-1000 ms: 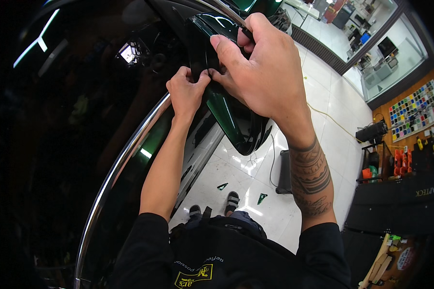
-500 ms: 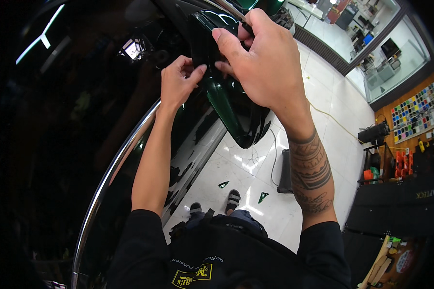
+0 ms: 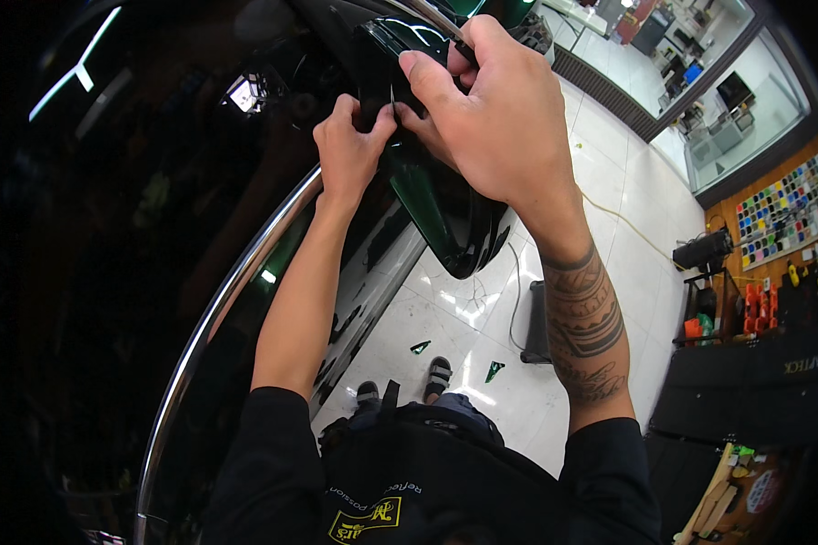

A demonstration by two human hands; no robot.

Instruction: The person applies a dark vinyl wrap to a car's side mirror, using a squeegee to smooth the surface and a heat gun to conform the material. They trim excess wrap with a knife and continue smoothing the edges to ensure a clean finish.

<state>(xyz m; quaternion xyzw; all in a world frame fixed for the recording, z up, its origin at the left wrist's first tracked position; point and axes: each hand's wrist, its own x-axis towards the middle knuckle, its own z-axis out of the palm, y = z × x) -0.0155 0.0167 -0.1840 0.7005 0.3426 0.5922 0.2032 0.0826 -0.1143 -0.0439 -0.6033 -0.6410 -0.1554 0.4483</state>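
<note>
The car's side mirror [image 3: 427, 204], glossy dark green and black, points down in front of me at the upper middle. My left hand [image 3: 353, 145] is closed in a pinch at the mirror's left edge; what lies between the thumb and fingers is too small to make out. Over the mirror's upper part, my right hand [image 3: 491, 118] is curled, with a slim silver rod [image 3: 432, 16] running to its dark end at the fingers. The lower fingertips of that hand meet the left thumb, beside a thin bright sliver [image 3: 393, 94]. My hands hide much of the mirror's top.
The dark car body with a curved chrome strip [image 3: 214, 309] fills the left side. Green scraps [image 3: 493, 371] lie on the white tiled floor near my feet. A black box [image 3: 536, 322], cables, a colour swatch board [image 3: 784, 213] and a dark cabinet [image 3: 745, 391] stand to the right.
My left hand has moved slightly up and right along the mirror, bringing its thumb against the right fingertips. The right hand has barely moved.
</note>
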